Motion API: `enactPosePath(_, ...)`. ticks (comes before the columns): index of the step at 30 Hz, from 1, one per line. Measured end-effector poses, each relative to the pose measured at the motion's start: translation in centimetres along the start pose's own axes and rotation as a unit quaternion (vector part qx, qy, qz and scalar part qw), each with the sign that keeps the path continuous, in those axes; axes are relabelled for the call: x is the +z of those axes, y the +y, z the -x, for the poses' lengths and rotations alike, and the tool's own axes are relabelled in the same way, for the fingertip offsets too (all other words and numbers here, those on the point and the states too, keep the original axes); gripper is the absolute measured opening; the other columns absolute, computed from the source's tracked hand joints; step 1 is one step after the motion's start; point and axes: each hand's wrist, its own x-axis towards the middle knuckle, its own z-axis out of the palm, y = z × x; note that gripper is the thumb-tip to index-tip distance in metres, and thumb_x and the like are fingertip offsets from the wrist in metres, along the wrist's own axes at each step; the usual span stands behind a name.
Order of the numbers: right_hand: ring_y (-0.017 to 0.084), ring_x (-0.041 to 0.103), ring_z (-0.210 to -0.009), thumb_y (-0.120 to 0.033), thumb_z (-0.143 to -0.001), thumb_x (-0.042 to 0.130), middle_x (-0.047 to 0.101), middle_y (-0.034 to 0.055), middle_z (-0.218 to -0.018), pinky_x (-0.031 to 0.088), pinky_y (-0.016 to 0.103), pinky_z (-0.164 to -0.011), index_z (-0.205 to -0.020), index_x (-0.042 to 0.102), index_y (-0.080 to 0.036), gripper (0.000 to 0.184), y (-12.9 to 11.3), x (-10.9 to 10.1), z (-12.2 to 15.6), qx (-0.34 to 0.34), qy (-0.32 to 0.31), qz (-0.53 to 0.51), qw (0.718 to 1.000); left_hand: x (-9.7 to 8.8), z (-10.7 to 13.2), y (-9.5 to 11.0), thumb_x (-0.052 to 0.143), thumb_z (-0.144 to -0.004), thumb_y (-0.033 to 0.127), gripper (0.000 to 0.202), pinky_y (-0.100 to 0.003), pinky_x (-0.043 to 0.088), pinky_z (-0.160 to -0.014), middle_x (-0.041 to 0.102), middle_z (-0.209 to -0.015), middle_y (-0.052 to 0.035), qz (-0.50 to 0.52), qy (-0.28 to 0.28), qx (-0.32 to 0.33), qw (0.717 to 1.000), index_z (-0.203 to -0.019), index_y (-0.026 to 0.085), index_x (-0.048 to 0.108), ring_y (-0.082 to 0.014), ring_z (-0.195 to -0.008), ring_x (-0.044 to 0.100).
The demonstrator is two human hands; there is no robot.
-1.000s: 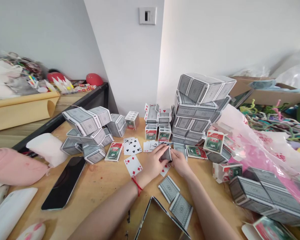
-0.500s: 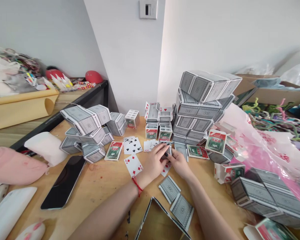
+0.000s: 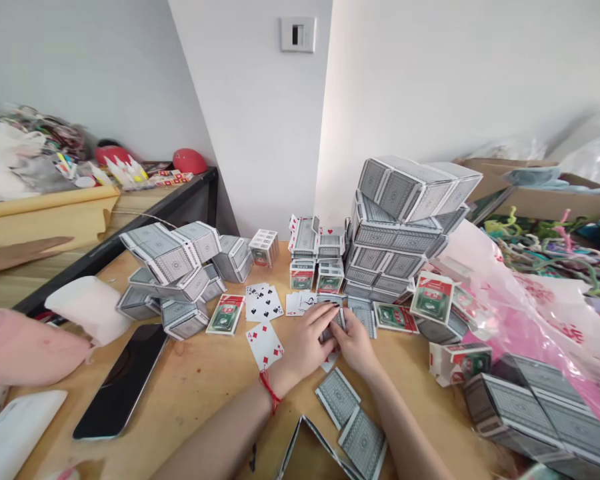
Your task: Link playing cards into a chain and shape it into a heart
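Observation:
My left hand (image 3: 305, 343), with a red string on the wrist, and my right hand (image 3: 355, 343) meet over the table, fingers closed around a grey-backed playing card (image 3: 341, 320). The fingers cover most of this card, and whether it is one or several cannot be made out. Left of my hands lie a four of diamonds (image 3: 264, 343) and face-up spade cards (image 3: 263, 303). Two grey-backed cards (image 3: 337, 397) rest face down between my forearms. Beyond my fingers stand small card boxes (image 3: 301, 275) with folded cards on top.
A tall stack of card-covered blocks (image 3: 397, 220) rises at the back right, and a lower stack (image 3: 180, 267) stands left. A phone (image 3: 121, 380) lies on the left. An open card-walled box (image 3: 313, 453) sits at the near edge. Another person's hand (image 3: 27, 252) rests on yellow paper.
The view has tilted up slightly, so the table sits lower in the picture. Another person's hand has come in at the left. My hands stay together on the card.

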Motion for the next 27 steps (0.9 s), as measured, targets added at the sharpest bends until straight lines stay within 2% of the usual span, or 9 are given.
enactPosePath(3, 0.018, 0.057, -0.073, -0.040, -0.077, 0.054, 0.063, 0.0053, -0.083, 0.047, 0.030, -0.066, -0.092, 0.053, -0.018, 0.027, -0.3, 0.2, 0.1, 0.017, 0.013, -0.062, 0.998, -0.2, 0.2, 0.4, 0.055, -0.071, 0.008, 0.069, -0.045, 0.031, -0.105, 0.036, -0.137, -0.0074, 0.063, 0.035, -0.050, 0.996, -0.133, 0.025, 0.030, -0.0236, -0.127, 0.032)
enactPosePath(5, 0.015, 0.056, -0.057, -0.046, -0.078, 0.051, 0.061, 0.0013, -0.068, 0.046, 0.026, -0.053, -0.090, 0.050, -0.019, 0.030, -0.5, 0.5, 0.3, 0.050, 0.007, -0.105, 0.993, -0.3, 0.4, 0.7, 0.055, -0.074, 0.014, 0.068, -0.043, 0.037, -0.100, 0.035, -0.136, -0.0099, 0.134, 0.049, -0.092, 0.985, -0.135, 0.023, 0.025, -0.0245, -0.122, 0.039)
enactPosePath(7, 0.012, 0.049, -0.039, -0.052, -0.081, 0.044, 0.053, -0.0042, -0.051, 0.040, 0.023, -0.039, -0.087, 0.045, -0.020, 0.032, -0.7, 0.8, 0.6, 0.093, -0.009, -0.130, 0.987, -0.3, 0.4, 0.9, 0.047, -0.082, 0.022, 0.055, -0.038, 0.048, -0.084, 0.046, -0.126, -0.0108, 0.213, 0.022, -0.145, 0.966, -0.133, 0.022, 0.026, -0.0212, -0.103, 0.054)
enactPosePath(9, 0.010, 0.041, -0.029, -0.055, -0.082, 0.039, 0.047, -0.0075, -0.041, 0.032, 0.020, -0.031, -0.084, 0.042, -0.021, 0.034, -0.9, 1.2, 1.1, 0.124, -0.025, -0.127, 0.984, -0.3, 0.2, 1.0, 0.037, -0.088, 0.026, 0.036, -0.032, 0.050, -0.071, 0.056, -0.108, -0.0082, 0.235, 0.004, -0.195, 0.952, -0.123, 0.021, 0.038, -0.0171, -0.084, 0.059)
enactPosePath(11, 0.010, 0.038, -0.028, -0.055, -0.083, 0.039, 0.043, -0.0083, -0.039, 0.028, 0.019, -0.029, -0.081, 0.040, -0.022, 0.034, -1.0, 1.6, 1.7, 0.127, -0.030, -0.108, 0.986, -0.2, 0.1, 1.1, 0.036, -0.088, 0.027, 0.023, -0.031, 0.048, -0.071, 0.059, -0.095, -0.0060, 0.184, 0.034, -0.218, 0.958, -0.106, 0.019, 0.048, -0.0168, -0.082, 0.057)
enactPosePath(13, 0.009, 0.039, -0.030, -0.054, -0.084, 0.039, 0.041, -0.0087, -0.040, 0.031, 0.019, -0.032, -0.079, 0.041, -0.022, 0.032, -1.0, 1.7, 2.3, 0.114, -0.024, -0.090, 0.989, 0.0, 0.2, 1.3, 0.036, -0.088, 0.026, 0.017, -0.031, 0.046, -0.073, 0.059, -0.091, -0.0054, 0.120, 0.063, -0.216, 0.967, -0.095, 0.019, 0.049, -0.0172, -0.083, 0.056)
enactPosePath(19, 0.009, 0.040, -0.040, -0.050, -0.083, 0.041, 0.042, -0.0049, -0.046, 0.030, 0.020, -0.040, -0.062, 0.042, -0.020, 0.037, -0.9, 1.3, 3.4, 0.078, 0.073, 0.029, 0.994, 0.8, 1.6, 2.5, 0.030, -0.090, 0.028, 0.018, -0.027, 0.039, -0.051, 0.060, -0.071, -0.0049, -0.013, 0.020, -0.212, 0.977, -0.091, 0.019, 0.045, -0.0181, -0.061, 0.057)
enactPosePath(22, 0.009, 0.037, -0.042, -0.050, -0.083, 0.041, 0.040, -0.0039, -0.043, 0.027, 0.021, -0.042, -0.053, 0.039, -0.019, 0.043, -1.4, 1.2, 3.9, 0.068, 0.110, 0.089, 0.988, 1.1, 2.0, 3.1, 0.028, -0.090, 0.026, 0.019, -0.027, 0.039, -0.051, 0.061, -0.071, -0.0061, -0.037, 0.040, -0.204, 0.977, -0.086, 0.019, 0.045, -0.0185, -0.062, 0.059)
enactPosePath(27, 0.008, 0.035, -0.039, -0.045, -0.083, 0.043, 0.039, -0.0033, -0.040, 0.024, 0.021, -0.043, -0.048, 0.038, -0.019, 0.044, -2.0, 1.6, 4.6, 0.031, 0.121, 0.145, 0.982, 1.0, 1.6, 3.6, 0.028, -0.091, 0.027, 0.024, -0.025, 0.036, -0.049, 0.059, -0.066, -0.0039, -0.017, 0.062, -0.215, 0.975, -0.076, 0.019, 0.045, -0.0156, -0.056, 0.056)
